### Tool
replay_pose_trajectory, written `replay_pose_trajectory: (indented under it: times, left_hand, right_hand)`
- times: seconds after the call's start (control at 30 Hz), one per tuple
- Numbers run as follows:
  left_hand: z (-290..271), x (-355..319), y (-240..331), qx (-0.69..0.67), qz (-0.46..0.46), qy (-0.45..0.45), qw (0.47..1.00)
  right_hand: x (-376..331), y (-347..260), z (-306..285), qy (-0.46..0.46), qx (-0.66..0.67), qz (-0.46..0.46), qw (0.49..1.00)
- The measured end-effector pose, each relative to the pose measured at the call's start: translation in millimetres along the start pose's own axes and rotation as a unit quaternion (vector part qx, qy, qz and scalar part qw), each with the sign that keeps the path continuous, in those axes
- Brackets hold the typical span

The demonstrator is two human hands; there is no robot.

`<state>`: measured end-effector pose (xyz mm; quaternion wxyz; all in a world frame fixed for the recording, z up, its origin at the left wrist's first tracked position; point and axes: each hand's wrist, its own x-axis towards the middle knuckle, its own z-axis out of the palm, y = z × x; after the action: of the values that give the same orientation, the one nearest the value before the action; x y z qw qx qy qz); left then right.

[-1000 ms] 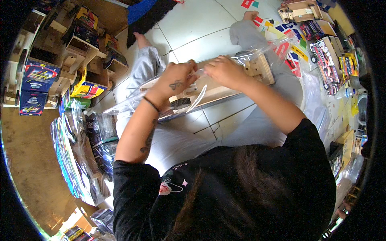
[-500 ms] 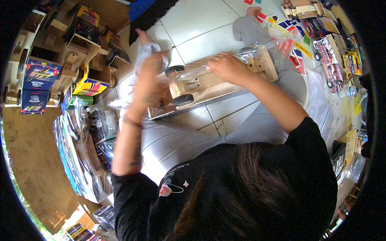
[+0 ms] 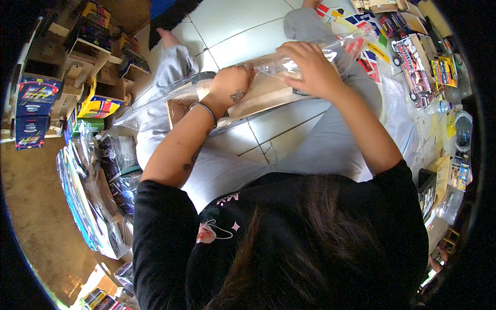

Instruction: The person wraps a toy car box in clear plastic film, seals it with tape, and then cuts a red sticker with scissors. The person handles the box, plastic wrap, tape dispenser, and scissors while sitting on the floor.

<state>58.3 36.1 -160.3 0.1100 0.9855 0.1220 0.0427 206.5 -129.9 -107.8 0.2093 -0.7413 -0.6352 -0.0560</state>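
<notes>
A wooden toy truck lies across my lap with its underside up, under a long clear plastic wrap. My left hand is closed with a fold of the wrap at its fingertips, above the middle of the truck. My right hand has its fingers spread over the truck's right part and touches the wrap. The wrap sticks out past both ends of the truck. My hands and the shiny film hide most of the wheels.
Painted wooden toy trucks stand stacked at the left, above a plastic-wrapped pile. At the right are colourful sticker sheets and another toy truck. My grey-trousered legs flank the white tiled floor.
My left hand has come down and right, from the truck's left end to its middle, now gripping the wrap. My right hand has lifted slightly and spread its fingers. The view has shifted.
</notes>
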Motion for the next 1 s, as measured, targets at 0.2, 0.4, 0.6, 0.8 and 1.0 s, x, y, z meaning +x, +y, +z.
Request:
replay_pose_trajectory:
  times: [0.2, 0.4, 0.6, 0.8, 1.0]
  left_hand:
    - [-0.1, -2.2, -8.8, -0.071, 0.019, 0.011, 0.997]
    - [6.9, -18.9, 26.8, 0.152, 0.011, 0.085, 0.985]
    - [-2.9, -2.8, 20.5, 0.110, 0.021, -0.063, 0.992]
    - [-14.4, 15.1, -1.4, 0.035, -0.019, -0.034, 0.999]
    - [-2.7, 25.1, -1.3, -0.001, -0.061, -0.017, 0.998]
  right_hand:
    - [12.1, -11.0, 49.5, -0.070, -0.019, -0.061, 0.995]
    - [19.7, -1.1, 68.6, -0.095, 0.063, -0.012, 0.993]
    - [17.4, -12.0, 36.5, -0.107, 0.115, 0.015, 0.987]
    - [-101.4, 52.5, -39.0, 0.217, -0.050, 0.075, 0.972]
    - [-322.0, 194.6, 16.1, 0.104, -0.069, 0.611, 0.781]
